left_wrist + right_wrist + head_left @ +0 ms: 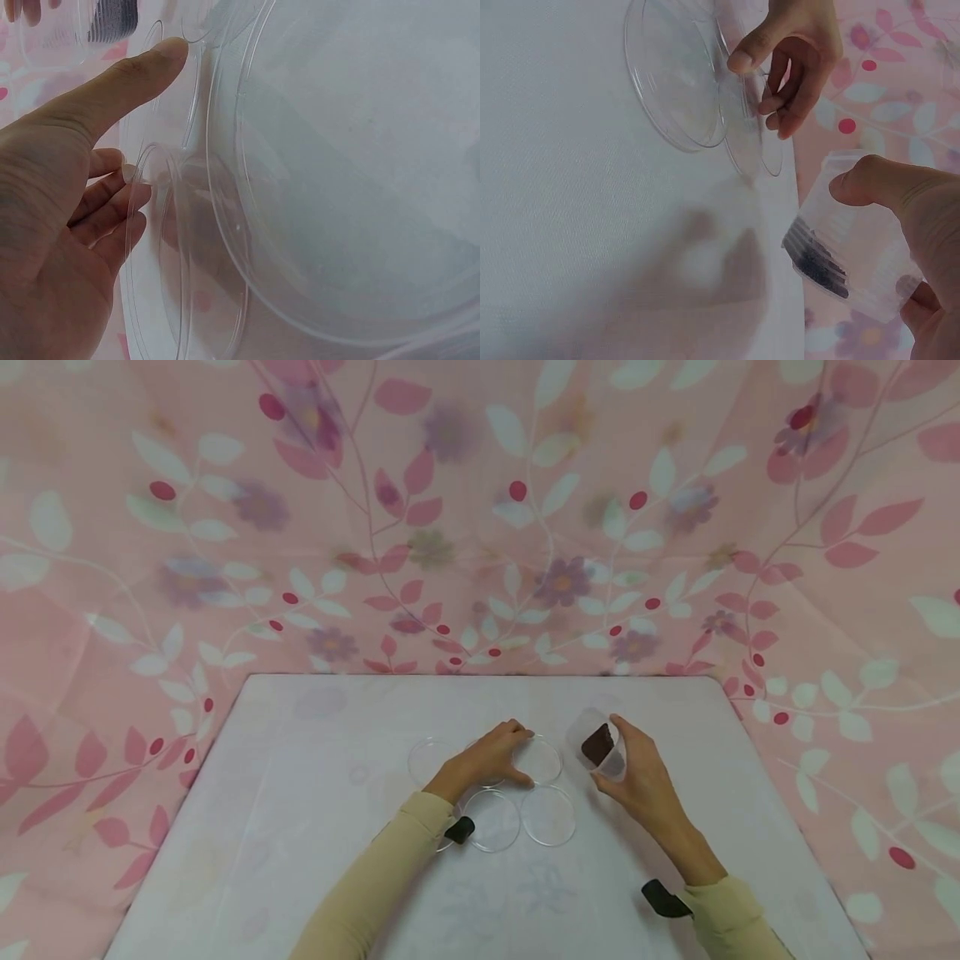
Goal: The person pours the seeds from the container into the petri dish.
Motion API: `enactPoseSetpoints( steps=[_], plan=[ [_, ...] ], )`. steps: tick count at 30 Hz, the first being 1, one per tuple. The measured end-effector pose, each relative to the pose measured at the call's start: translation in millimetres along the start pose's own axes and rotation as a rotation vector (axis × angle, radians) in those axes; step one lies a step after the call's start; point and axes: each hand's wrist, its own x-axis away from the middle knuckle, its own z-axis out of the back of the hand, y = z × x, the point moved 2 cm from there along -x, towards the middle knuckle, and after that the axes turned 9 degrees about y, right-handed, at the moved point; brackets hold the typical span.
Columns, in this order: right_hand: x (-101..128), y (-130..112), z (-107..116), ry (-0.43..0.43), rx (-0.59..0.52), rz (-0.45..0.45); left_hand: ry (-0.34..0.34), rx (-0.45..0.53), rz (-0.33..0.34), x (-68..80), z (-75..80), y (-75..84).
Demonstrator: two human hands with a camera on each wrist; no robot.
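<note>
Several clear round petri dishes (547, 816) lie together at the middle of a white table (300, 827). My left hand (521, 752) is over the far dishes and pinches the rim of one dish (542, 762), thumb on the edge, fingers curled on the other side. The left wrist view shows that thumb (135, 71) along the clear rim (217, 150). To the right, my right hand (609, 750) grips a clear plastic cup (600, 745), tilted above the table. The cup (847, 255) holds dark granules (817, 264).
A pink cloth printed with flowers and leaves (480, 527) hangs behind and on both sides of the table. Bare tabletop runs left of the dishes and along the near edge. Both arms wear pale yellow sleeves (375, 885) with black wrist mounts.
</note>
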Motion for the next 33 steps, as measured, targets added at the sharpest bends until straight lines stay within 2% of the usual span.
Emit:
enactPoseSetpoints(
  steps=[8, 33],
  plan=[
    [-4.7, -4.0, -0.2, -0.044, 0.022, 0.018, 0.001, 0.011, 0.008, 0.7, -1.5, 0.1],
    [-15.1, -17.4, -11.8, -0.125, 0.158, 0.196, 0.008, -0.008, 0.014, 1.8, 1.3, 4.6]
  ],
)
